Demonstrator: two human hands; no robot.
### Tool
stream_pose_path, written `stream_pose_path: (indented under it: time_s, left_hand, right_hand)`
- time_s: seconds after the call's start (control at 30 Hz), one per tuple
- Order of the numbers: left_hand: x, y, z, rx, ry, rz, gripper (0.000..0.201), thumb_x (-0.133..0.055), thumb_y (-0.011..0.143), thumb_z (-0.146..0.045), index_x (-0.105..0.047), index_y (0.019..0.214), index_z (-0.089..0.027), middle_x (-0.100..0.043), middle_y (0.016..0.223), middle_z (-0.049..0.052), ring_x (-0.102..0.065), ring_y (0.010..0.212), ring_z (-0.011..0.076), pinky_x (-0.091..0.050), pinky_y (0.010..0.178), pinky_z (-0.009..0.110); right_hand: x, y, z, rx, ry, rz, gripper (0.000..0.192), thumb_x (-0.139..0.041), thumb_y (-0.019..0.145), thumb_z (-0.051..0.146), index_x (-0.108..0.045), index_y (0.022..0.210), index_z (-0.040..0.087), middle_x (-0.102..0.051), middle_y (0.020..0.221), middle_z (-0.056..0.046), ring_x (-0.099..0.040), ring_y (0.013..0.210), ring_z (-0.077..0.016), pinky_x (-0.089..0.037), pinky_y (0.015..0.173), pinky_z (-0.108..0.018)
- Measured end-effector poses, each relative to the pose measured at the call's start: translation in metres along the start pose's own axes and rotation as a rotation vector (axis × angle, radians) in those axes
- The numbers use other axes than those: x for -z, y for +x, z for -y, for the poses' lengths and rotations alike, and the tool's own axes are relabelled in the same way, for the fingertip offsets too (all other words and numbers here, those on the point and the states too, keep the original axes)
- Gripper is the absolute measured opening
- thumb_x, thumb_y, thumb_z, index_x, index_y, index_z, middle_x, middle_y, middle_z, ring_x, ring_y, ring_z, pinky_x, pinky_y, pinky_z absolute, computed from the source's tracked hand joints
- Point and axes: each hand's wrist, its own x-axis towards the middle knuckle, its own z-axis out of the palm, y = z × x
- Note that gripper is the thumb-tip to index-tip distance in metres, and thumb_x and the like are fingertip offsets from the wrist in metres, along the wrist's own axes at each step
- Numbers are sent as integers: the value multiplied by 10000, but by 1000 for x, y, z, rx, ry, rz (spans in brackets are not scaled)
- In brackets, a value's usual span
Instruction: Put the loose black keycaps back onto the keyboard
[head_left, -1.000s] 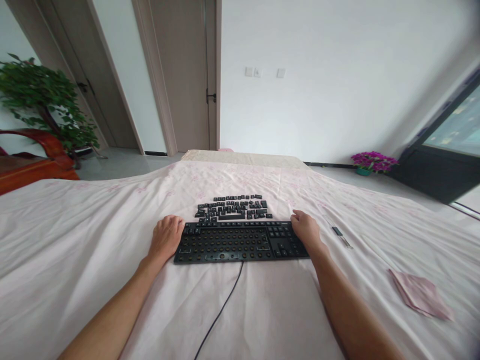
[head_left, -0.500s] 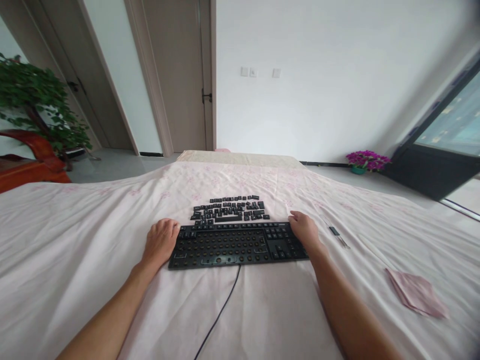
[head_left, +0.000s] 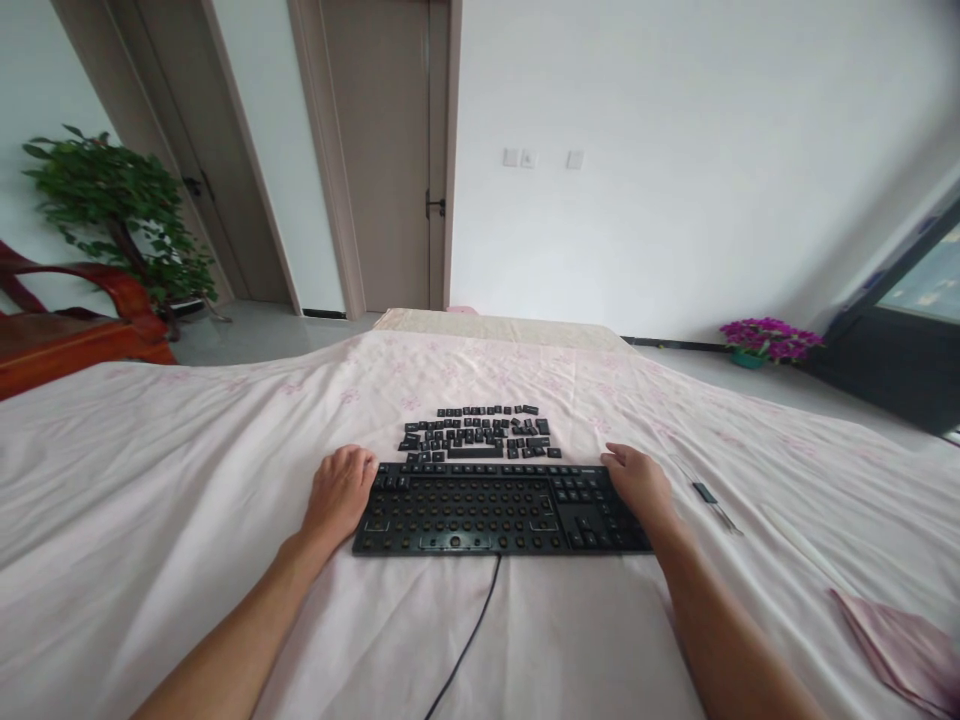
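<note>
A black cable [head_left: 469,640] runs from the bottom edge of the view up to the near side of a black keyboard [head_left: 499,508], which lies flat on a pale pink bedsheet [head_left: 150,500] at the centre of the view. Most of the keyboard's main section shows bare switch posts; the number pad end at 3 o'clock has its keys on. The left hand [head_left: 339,492] rests against the keyboard's 9 o'clock end, fingers curled loosely around the edge. The right hand [head_left: 637,482] grips the 3 o'clock end, fingers bent over the far corner. To the right of that hand, a small dark tool [head_left: 709,496] lies on the sheet, and a folded pink cloth [head_left: 896,650] sits near 4 o'clock. Just beyond the keyboard, at 12 o'clock, loose keycaps [head_left: 480,435] are laid out in rows. Farther off, a leafy plant [head_left: 124,215] stands at 10 o'clock, a door [head_left: 386,150] at 12, and purple flowers [head_left: 765,338] at 2 o'clock.
</note>
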Motion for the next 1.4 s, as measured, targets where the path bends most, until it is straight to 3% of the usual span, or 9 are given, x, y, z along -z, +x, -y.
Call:
stream_pose_path:
  time_s: [0.4, 0.57, 0.63, 0.73, 0.83, 0.93, 1.0, 1.13, 1.4]
  left_hand:
    - [1, 1, -2, 32, -22, 10, 297, -342, 997, -370, -603, 999, -228, -621, 1100, 75, -553, 1008, 234, -424, 910, 387]
    - [1, 3, -2, 33, -38, 5, 285, -358, 994, -362, -610, 994, -229, -622, 1097, 74, -546, 996, 235, -415, 911, 393]
    - [2, 3, -3, 39, -52, 8, 283, -361, 993, -363, -612, 994, -232, -619, 1101, 72, -542, 1000, 236, -411, 915, 396]
    - [3, 3, -3, 45, -72, 8, 276, -368, 991, -365, -612, 987, -237, -616, 1100, 69, -537, 1008, 235, -407, 920, 393]
    - [4, 3, -3, 38, -86, 5, 279, -363, 992, -363, -610, 988, -234, -614, 1094, 69, -531, 1012, 235, -401, 921, 393]
    - [4, 3, -2, 36, -101, 7, 287, -364, 992, -369, -614, 989, -228, -611, 1099, 74, -528, 1016, 239, -397, 925, 397]
    - [4, 3, -1, 40, -111, 4, 286, -368, 990, -368, -617, 985, -228, -610, 1104, 77, -529, 1018, 237, -395, 931, 398]
    - [3, 4, 0, 45, -120, 4, 289, -371, 989, -370, -624, 975, -231, -606, 1107, 77, -528, 1013, 237, -394, 931, 394]
    - [4, 5, -1, 54, -98, 14, 310, -343, 1001, -342, -623, 977, -211, -599, 1106, 77, -515, 1024, 239, -389, 931, 395]
  right_hand:
    - [-5, 9, -10, 14, -13, 3, 476, -453, 913, 402, -633, 1310, 211, -718, 1185, -89, -640, 1130, -303, -478, 890, -382]
    - [7, 15, -5, 89, -94, -34, 462, -511, 895, 394, -640, 1297, 207, -716, 1185, -92, -650, 1105, -294, -483, 876, -369]
    - [13, 16, 19, 145, -134, -85, 386, -520, 899, 397, -692, 1220, 270, -714, 1197, -56, -642, 1108, -303, -481, 872, -382]
    - [11, 16, 82, 360, -61, -66, 281, -546, 902, 385, -765, 1055, 296, -743, 1114, -19, -645, 1069, -269, -475, 891, -351]
    - [-7, 17, 156, 629, 53, 53, 240, -572, 899, 334, -785, 997, 287, -757, 1058, -10, -641, 1044, -232, -464, 916, -307]
    - [-33, 22, 218, 737, 9, 85, 235, -576, 904, 288, -786, 1010, 277, -760, 1038, -10, -623, 1058, -234, -448, 923, -302]
    - [-48, 29, 245, 787, -54, 97, 234, -589, 906, 281, -774, 1050, 274, -752, 1068, -11, -605, 1079, -231, -435, 927, -297]
    - [-70, 42, 273, 804, -128, 100, 186, -659, 866, 277, -784, 1005, 265, -736, 1091, -40, -554, 1111, -253, -402, 931, -328]
    - [-91, 48, 287, 810, -249, 119, 115, -759, 784, 335, -797, 857, 255, -719, 1074, -70, -485, 1104, -285, -321, 913, -379]
